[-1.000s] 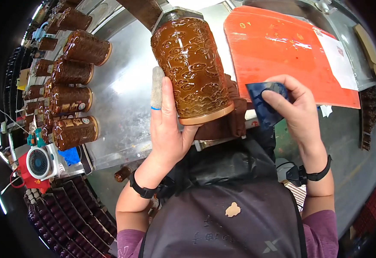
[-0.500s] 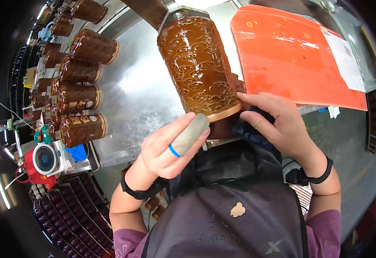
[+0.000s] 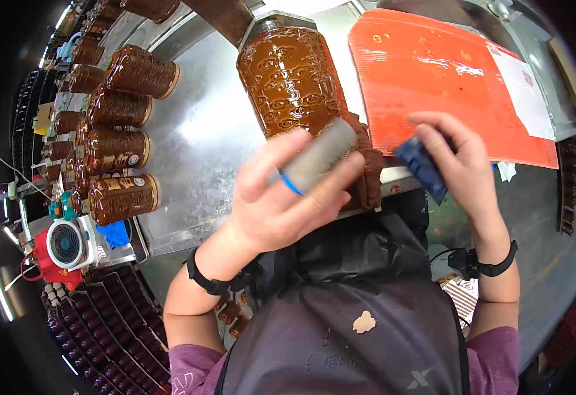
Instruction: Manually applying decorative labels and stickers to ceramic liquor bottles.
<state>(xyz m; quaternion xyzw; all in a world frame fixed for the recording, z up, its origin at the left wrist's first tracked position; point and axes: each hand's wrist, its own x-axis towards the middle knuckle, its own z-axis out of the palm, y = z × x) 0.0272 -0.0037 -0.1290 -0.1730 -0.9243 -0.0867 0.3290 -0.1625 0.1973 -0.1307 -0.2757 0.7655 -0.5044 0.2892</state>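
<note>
A large glossy amber-brown bottle [image 3: 291,79] with a raised swirl pattern lies neck away from me, on a brown cloth [image 3: 369,164]. My left hand [image 3: 288,187] reaches over the bottle's near end and hides its base. Its fingers are stretched and spread, somewhat blurred. One of them wears a grey finger sleeve [image 3: 321,153] with a blue band [image 3: 292,184]; whether it touches the glass I cannot tell. Right of the bottle, my right hand [image 3: 460,161] is raised, pinching a dark blue folded cloth [image 3: 421,168] between thumb and fingers.
Several similar brown bottles [image 3: 120,150] lie in a row on the metal table [image 3: 202,145] at left. An orange plastic sheet [image 3: 426,92] with white paper covers the right side. A small fan [image 3: 66,243] stands at the lower left, above racks of dark bottles [image 3: 107,322].
My left hand has moved up and right over the bottle's base. My right hand has drawn away from the bottle to the right, carrying the blue cloth.
</note>
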